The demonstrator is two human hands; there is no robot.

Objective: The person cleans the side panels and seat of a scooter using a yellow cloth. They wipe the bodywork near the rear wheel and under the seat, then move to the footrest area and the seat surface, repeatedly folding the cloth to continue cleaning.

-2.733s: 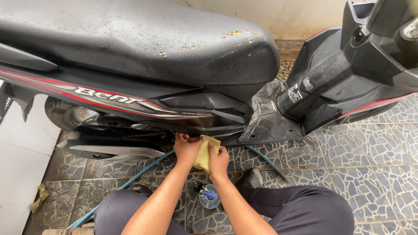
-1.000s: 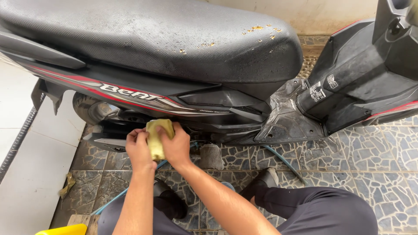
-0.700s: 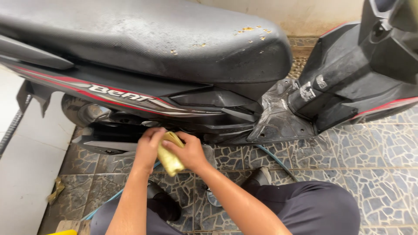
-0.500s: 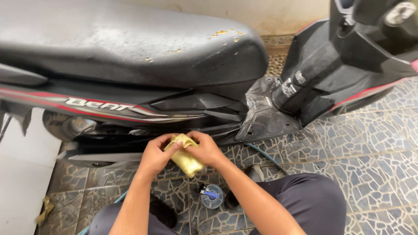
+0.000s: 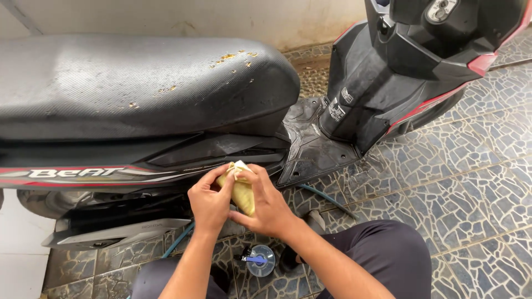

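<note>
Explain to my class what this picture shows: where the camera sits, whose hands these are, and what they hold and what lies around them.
The camera is worn on a person's head and looks down, so the two bare arms reaching up from the bottom edge are that person's own. The person crouches; their dark trouser knees show at the bottom. Both hands, the left hand and the right hand, grip a folded yellow cloth between them, just in front of the side panel of a black scooter. Its wide black seat fills the upper left and carries small yellowish specks. The footboard sits to the right of the hands. On the mosaic tile floor lie a green hose and, between the knees, a small round clear container with a blue part.
</note>
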